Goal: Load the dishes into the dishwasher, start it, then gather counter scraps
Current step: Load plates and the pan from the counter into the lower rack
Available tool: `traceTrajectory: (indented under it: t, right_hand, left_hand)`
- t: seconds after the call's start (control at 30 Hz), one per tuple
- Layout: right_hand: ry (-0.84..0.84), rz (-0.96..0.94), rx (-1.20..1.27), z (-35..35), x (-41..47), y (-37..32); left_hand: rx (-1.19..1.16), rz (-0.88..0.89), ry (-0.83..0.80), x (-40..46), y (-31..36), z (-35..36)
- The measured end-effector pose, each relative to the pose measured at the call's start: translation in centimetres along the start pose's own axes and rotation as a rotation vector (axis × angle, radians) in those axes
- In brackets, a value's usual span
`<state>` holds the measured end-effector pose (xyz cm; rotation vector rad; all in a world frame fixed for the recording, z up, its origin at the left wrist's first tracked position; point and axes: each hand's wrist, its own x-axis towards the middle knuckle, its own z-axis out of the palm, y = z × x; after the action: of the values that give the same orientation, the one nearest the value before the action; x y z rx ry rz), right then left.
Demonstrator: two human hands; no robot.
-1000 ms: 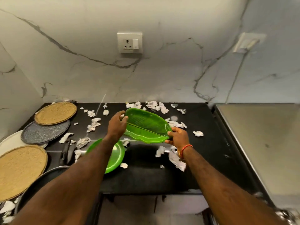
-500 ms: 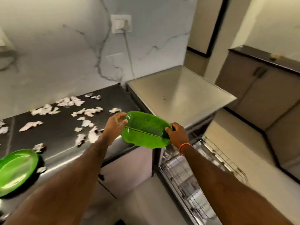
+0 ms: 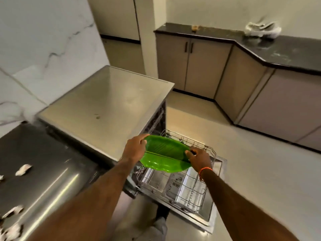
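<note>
Both hands grip the green leaf-shaped plastic plate (image 3: 164, 156) by its two ends — left hand (image 3: 134, 147), right hand (image 3: 199, 158) — above the pulled-out wire dishwasher rack (image 3: 189, 188). It looks light, stiff and a bit slippery, so the rim is the best place to hold.

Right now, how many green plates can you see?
1. The green leaf-shaped plate is held by both hands, left hand and right hand, above the dishwasher rack. Others may be out of view.
</note>
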<state>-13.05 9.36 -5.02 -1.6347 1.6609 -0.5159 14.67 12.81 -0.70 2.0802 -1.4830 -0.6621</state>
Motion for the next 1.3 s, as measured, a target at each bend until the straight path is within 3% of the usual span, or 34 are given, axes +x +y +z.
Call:
traceTrajectory:
  t: [0.3, 0.5, 0.77, 1.03, 1.3]
  right_hand:
    - [-0.11, 0.207, -0.131, 3.6, 12.3, 9.7]
    - [-0.062, 0.185, -0.212, 8.7, 22.7, 13.6]
    - [0.078, 0.195, -0.087, 16.6, 37.5, 21.2]
    - [0.06, 0.181, -0.081, 22.4, 40.9, 26.5]
    - [-0.029, 0.237, -0.137, 23.4, 40.2, 26.4]
  left_hand:
    - [-0.058, -0.124, -0.158, 14.7, -1.4, 16.4]
    - [-0.099, -0.196, -0.112, 25.7, -4.7, 24.6]
    - [-0.211, -0.195, -0.02, 38.3, -11.5, 36.5]
    - [-0.181, -0.199, -0.029, 41.4, -15.8, 42.3]
    - [-0.039, -0.212, -0.072, 38.2, -15.3, 42.3]
